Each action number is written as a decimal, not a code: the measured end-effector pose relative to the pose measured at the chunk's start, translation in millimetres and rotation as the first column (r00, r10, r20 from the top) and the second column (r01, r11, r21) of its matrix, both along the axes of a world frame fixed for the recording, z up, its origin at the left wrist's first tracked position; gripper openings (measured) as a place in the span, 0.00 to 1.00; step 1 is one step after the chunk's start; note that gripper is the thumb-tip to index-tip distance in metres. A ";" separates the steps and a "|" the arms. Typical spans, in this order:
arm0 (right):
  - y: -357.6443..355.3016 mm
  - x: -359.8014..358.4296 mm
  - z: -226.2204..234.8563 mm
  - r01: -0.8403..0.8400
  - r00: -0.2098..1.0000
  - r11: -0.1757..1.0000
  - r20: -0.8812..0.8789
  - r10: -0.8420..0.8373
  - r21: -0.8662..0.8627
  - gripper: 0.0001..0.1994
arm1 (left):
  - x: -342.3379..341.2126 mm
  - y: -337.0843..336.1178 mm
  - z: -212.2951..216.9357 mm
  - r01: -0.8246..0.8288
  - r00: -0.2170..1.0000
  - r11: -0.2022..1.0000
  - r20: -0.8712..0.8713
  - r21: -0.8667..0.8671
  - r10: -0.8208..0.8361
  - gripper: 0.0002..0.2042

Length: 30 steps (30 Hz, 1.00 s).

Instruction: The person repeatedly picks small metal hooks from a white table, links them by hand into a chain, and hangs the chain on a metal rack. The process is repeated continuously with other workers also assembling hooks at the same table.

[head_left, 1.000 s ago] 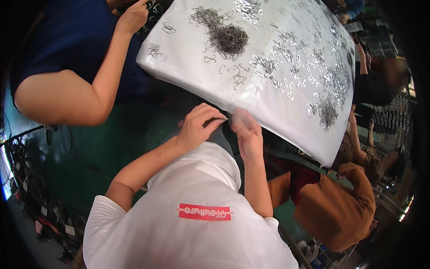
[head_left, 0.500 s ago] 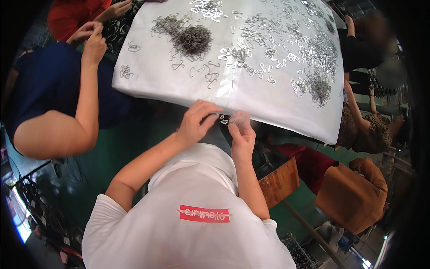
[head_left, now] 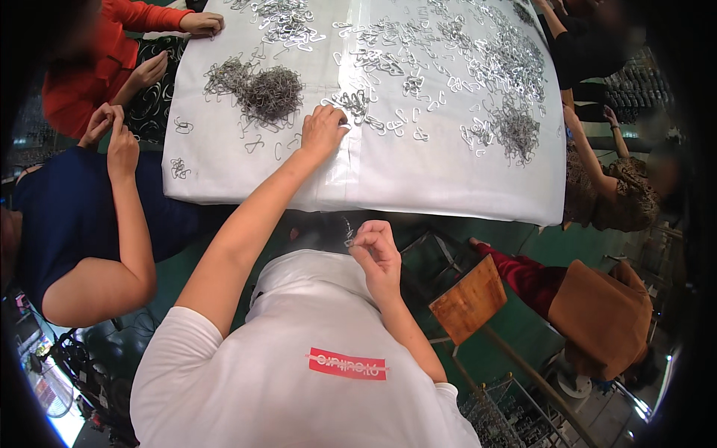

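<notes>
Silvery bent-wire clips (head_left: 358,104) lie under the fingertips of the left hand (head_left: 323,131), which reaches out over the worktop (head_left: 388,172) with its fingers curled down and pressed together on a small cluster of them. The arm stretches from the lower left across the near edge of the white sheet that covers the worktop. The right hand (head_left: 376,250) is held close to the chest, below the worktop's edge, thumb and forefinger pinching a small wire piece (head_left: 349,237) whose exact shape is too small to tell.

Just left of the left hand sits a dense grey heap of wire pieces (head_left: 265,88), with single hooks scattered around it. More shiny clips spread over the far and right parts of the sheet, thickening into another tangled pile (head_left: 515,127) towards the right edge.

Around the worktop sit other people: at the left, a person in a dark blue top (head_left: 67,216) with both hands raised together near the sheet's corner, and beyond them a person in a red top (head_left: 104,56) with hands at the far left edge. At the right, a person in a patterned brown top (head_left: 612,190) leans towards the worktop. A wooden stool seat (head_left: 469,299) stands below the worktop's right side on the green floor.
</notes>
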State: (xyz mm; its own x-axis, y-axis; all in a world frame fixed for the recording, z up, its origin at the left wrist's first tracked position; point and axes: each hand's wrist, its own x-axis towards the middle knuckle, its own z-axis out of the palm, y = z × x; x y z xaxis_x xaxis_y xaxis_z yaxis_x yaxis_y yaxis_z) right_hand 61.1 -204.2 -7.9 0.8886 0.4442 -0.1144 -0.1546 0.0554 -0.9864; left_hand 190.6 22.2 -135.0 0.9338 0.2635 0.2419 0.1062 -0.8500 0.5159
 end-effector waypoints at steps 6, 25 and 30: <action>1.6 4.0 -3.3 -0.031 0.999 0.998 0.013 0.032 -0.057 0.04 | -16.1 -1.7 35.6 0.035 0.978 0.910 -0.172 -0.413 -0.115 0.08; 40.4 -25.1 -35.2 -0.084 0.994 0.995 0.059 0.087 -0.044 0.05 | -210.0 -33.3 159.6 0.052 0.999 0.478 0.052 -0.877 -0.013 0.23; 48.7 -25.3 -42.2 -0.237 0.969 0.971 0.063 0.239 -0.044 0.06 | -235.3 -24.1 151.8 0.042 0.995 0.576 0.084 -0.816 0.045 0.16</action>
